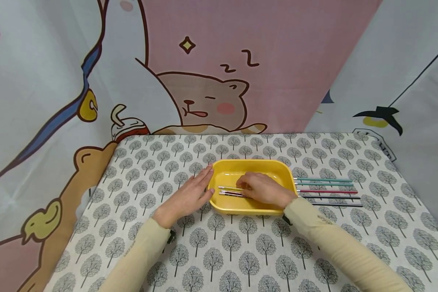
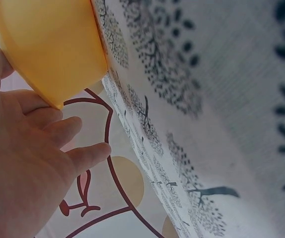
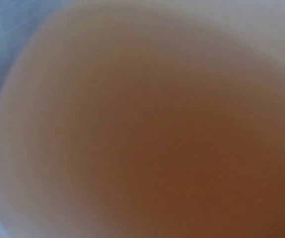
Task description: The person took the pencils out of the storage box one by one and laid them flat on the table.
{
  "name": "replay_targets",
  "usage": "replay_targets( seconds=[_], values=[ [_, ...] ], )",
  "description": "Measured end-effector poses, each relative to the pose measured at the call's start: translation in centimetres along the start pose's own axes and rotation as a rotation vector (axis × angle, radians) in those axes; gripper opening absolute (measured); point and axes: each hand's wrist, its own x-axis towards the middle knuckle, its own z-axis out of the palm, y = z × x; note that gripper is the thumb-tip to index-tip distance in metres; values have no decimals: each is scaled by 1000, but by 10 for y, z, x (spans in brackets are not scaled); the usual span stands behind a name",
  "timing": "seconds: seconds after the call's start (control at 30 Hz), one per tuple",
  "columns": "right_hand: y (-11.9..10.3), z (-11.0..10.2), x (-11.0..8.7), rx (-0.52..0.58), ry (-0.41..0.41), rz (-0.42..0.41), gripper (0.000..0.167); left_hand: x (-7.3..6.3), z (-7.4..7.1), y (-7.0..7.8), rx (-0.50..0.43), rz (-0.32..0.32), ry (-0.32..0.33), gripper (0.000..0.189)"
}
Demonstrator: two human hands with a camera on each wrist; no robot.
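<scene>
A yellow tray (image 1: 255, 211) stands on the cloth-covered table. Inside it lie a yellow pencil (image 1: 226, 187) and a few dark pencils (image 1: 229, 193), their eraser ends to the left. My right hand (image 1: 264, 188) reaches into the tray with curled fingers and appears to pinch a pencil; its fingertips and the pencils' far ends are hidden. My left hand (image 1: 190, 194) rests against the tray's left end, thumb and fingertips touching the rim. In the left wrist view the left fingers (image 2: 90, 153) look spread and fairly straight. The right wrist view is a blur.
Right of the tray, several pencils lie side by side on the cloth: teal ones (image 1: 325, 179), a red one (image 1: 328, 191) and dark ones (image 1: 332, 198). The tree-print cloth (image 1: 248, 259) covers the table. A cartoon-printed curtain (image 1: 277, 48) hangs behind it.
</scene>
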Motion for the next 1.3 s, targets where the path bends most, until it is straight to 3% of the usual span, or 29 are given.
replay_targets(
  seconds=[0.27, 0.73, 0.97, 1.3],
  values=[
    [-4, -3, 3, 41, 64, 9, 32, 0, 0, 0, -2, 1, -5, 65],
    [-22, -32, 1, 22, 19, -4, 43, -2, -1, -3, 12, 5, -6, 65],
    [-17, -25, -2, 52, 13, -9, 43, -1, -1, -1, 8, 2, -4, 65],
    [-15, -16, -13, 90, 48, 49, 45, 1, 0, 0, 3, 7, 8, 65]
  ],
)
